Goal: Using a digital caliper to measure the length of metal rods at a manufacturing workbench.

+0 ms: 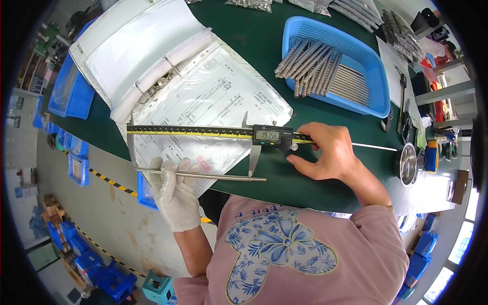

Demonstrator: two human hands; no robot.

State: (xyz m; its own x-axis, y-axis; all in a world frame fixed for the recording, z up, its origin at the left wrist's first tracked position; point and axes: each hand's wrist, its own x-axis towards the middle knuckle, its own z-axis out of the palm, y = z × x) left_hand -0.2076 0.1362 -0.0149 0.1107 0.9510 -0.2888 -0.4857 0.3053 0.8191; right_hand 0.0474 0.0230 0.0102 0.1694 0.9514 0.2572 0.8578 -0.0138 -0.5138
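My left hand (178,195), in a white glove, is closed on a thin metal rod (229,178) near its left end. The rod lies roughly level, its right end reaching just past the caliper's moving jaw. My bare right hand (328,152) grips the beam of a long digital caliper (274,136), thumb and forefinger bent around it to the right of the display. The caliper's jaws are spread wide and point toward me, with the fixed jaw by the rod's left end. Behind the caliper, an open ring binder (234,81) shows a technical drawing in a clear sleeve.
A blue plastic basket (378,91) holds many metal rods (317,66), some resting over its left rim. A steel bowl (407,163) stands at the right, beyond the caliper's thin depth rod. Bagged parts (251,4) lie along the green table's (229,20) far side. Blue bins (73,94) stand at the left.
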